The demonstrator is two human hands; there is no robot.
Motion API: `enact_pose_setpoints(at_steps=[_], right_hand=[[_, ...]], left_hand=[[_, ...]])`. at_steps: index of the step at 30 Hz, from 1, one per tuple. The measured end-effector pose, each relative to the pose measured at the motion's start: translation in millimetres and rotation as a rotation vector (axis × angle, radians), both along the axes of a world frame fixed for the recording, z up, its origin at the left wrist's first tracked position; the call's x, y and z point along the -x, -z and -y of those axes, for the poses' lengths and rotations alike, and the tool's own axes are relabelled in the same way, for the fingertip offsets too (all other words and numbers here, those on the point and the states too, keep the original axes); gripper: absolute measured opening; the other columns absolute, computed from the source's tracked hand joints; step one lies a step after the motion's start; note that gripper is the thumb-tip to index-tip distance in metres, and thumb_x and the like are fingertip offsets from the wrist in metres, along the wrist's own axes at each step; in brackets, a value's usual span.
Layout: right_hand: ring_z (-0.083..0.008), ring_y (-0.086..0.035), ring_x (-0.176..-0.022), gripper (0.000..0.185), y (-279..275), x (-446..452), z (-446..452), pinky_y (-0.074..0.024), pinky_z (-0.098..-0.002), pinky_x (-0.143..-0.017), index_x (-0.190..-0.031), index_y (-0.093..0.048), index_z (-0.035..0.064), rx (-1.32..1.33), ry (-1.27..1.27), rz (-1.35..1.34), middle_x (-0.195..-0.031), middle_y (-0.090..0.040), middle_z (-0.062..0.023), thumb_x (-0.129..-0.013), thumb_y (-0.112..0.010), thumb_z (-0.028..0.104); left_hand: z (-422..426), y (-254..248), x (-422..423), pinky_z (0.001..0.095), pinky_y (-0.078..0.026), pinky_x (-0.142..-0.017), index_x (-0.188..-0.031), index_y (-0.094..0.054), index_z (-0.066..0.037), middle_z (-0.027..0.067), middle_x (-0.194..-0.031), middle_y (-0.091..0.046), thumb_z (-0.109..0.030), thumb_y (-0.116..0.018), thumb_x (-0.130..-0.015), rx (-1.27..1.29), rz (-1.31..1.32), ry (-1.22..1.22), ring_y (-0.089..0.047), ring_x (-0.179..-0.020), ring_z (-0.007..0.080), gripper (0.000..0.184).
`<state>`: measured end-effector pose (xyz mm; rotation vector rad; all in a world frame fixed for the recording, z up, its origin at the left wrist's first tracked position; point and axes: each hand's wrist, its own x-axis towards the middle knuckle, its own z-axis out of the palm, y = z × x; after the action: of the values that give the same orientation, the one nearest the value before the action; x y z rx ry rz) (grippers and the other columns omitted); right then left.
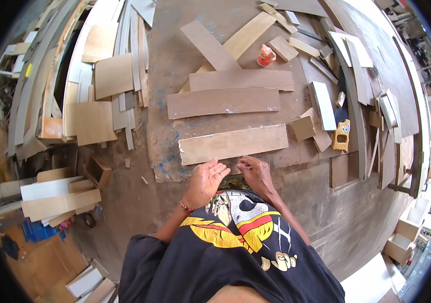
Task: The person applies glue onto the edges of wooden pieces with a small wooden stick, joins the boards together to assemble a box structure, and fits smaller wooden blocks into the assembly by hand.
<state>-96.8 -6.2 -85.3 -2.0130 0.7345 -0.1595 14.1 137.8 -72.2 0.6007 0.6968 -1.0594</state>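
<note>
My left hand (207, 181) is turned palm up at the table's front edge, its fingers stretched out and nothing visible on it. Beside it, my right hand (257, 174) has its fingers curled together; whatever they may hold is too small to make out. Just beyond both hands lies a light wooden board (234, 145) with a pale, rough left end. Past that is a darker, slightly curved board (223, 103) with white specks along its near edge. Another flat board (245, 80) lies behind, partly overlapped by the curved one.
An orange-and-white cup (266, 55) stands among wood offcuts at the back. A yellow-handled saw (341, 136) lies to the right, near a white strip (322, 106) and small blocks (312, 129). Stacked panels (94, 123) line the left side. Two crossed boards (211, 44) lie farther back.
</note>
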Motion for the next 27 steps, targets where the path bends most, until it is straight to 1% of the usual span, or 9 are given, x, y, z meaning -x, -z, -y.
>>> enact_pose_setpoints(at_steps=[1, 2, 5, 6, 10, 14, 17, 23, 27], right_hand=[[-0.0308, -0.065, -0.081, 0.023, -3, -1, -2, -0.0508, -0.0355, -0.070, -0.088, -0.066, -0.0032, -0.019, 0.012, 0.005, -0.095, -0.065, -0.0195, -0.078, -0.066, 0.018], [-0.0300, -0.065, -0.081, 0.023, -6, -1, -2, -0.0508, -0.0352, -0.069, -0.088, -0.066, -0.0032, -0.037, 0.028, 0.009, -0.094, -0.065, -0.0194, -0.078, -0.066, 0.017], [-0.0291, -0.065, -0.077, 0.021, -12, 2, -1, -0.0505, -0.0351, -0.067, -0.087, -0.066, -0.0026, -0.015, 0.064, -0.043, -0.092, -0.065, -0.0186, -0.077, -0.067, 0.016], [-0.0284, -0.065, -0.074, 0.020, -12, 3, 0, -0.0500, -0.0346, -0.065, -0.087, -0.067, -0.0014, 0.018, 0.082, -0.013, -0.087, -0.066, -0.0175, -0.077, -0.067, 0.015], [-0.0280, -0.065, -0.073, 0.018, -29, 7, 15, -0.0499, -0.0337, -0.065, -0.087, -0.067, -0.0005, 0.073, 0.182, -0.036, -0.081, -0.066, -0.0170, -0.076, -0.067, 0.014], [-0.0269, -0.065, -0.072, 0.015, -28, 17, 31, -0.0497, -0.0330, -0.065, -0.087, -0.067, -0.0003, 0.083, 0.277, 0.035, -0.080, -0.065, -0.0162, -0.077, -0.065, 0.011], [-0.0254, -0.064, -0.072, 0.015, -19, 18, 42, -0.0500, -0.0328, -0.065, -0.088, -0.067, -0.0001, 0.057, 0.311, 0.132, -0.081, -0.065, -0.0160, -0.077, -0.063, 0.010], [-0.0263, -0.064, -0.072, 0.015, -18, 24, 70, -0.0499, -0.0346, -0.066, -0.087, -0.067, -0.0011, 0.067, 0.323, 0.143, -0.085, -0.065, -0.0167, -0.079, -0.061, 0.010], [-0.0298, -0.060, -0.083, 0.023, -16, 42, 115, -0.0472, -0.0381, -0.074, -0.096, -0.063, -0.0006, 0.416, 0.527, 0.015, -0.091, -0.061, -0.0163, -0.077, -0.065, 0.012]], left_hand=[[2, -2, 1, 0.0478, -0.027, -0.108, -0.130, -0.019, 0.015, 0.0311, -0.136, -0.024, -0.007, -0.054, -0.087, 0.013, 0.016, 0.034, -0.023, -0.132, 0.0388, 0.059], [-1, 6, -2, 0.0438, -0.037, -0.102, -0.124, -0.030, 0.010, 0.0238, -0.122, -0.043, -0.006, -0.054, -0.087, 0.100, 0.061, 0.094, -0.041, -0.120, 0.0321, 0.047], [10, -12, -12, 0.0393, -0.045, -0.092, -0.117, -0.039, 0.005, 0.0167, -0.108, -0.051, -0.004, -0.053, -0.087, 0.096, 0.277, 0.218, -0.053, -0.105, 0.0258, 0.035], [15, -19, -17, 0.0327, -0.048, -0.081, -0.117, -0.043, 0.002, 0.0123, -0.107, -0.054, -0.003, -0.053, -0.087, 0.050, 0.358, 0.266, -0.057, -0.097, 0.0206, 0.032], [26, -14, -38, 0.0219, -0.045, -0.067, -0.117, -0.048, 0.000, 0.0045, -0.092, -0.060, -0.003, -0.055, -0.086, -0.088, 0.706, 0.332, -0.059, -0.081, 0.0116, 0.031], [39, -8, -46, 0.0191, -0.045, -0.062, -0.113, -0.053, 0.001, 0.0026, -0.083, -0.060, -0.003, -0.057, -0.085, -0.191, 0.935, 0.387, -0.057, -0.071, 0.0082, 0.029], [54, -4, -38, 0.0197, -0.045, -0.063, -0.111, -0.054, 0.002, 0.0031, -0.081, -0.060, -0.001, -0.055, -0.085, -0.232, 1.107, 0.497, -0.057, -0.071, 0.0076, 0.026], [95, 2, -18, 0.0237, -0.048, -0.066, -0.108, -0.056, 0.002, 0.0078, -0.088, -0.064, 0.005, -0.052, -0.082, -0.223, 1.189, 0.615, -0.061, -0.076, 0.0116, 0.027], [120, -2, 2, 0.0247, -0.049, -0.072, -0.106, -0.057, 0.004, 0.0077, -0.087, -0.064, 0.003, -0.053, -0.082, -0.341, 1.479, 0.706, -0.060, -0.077, 0.0117, 0.024]])
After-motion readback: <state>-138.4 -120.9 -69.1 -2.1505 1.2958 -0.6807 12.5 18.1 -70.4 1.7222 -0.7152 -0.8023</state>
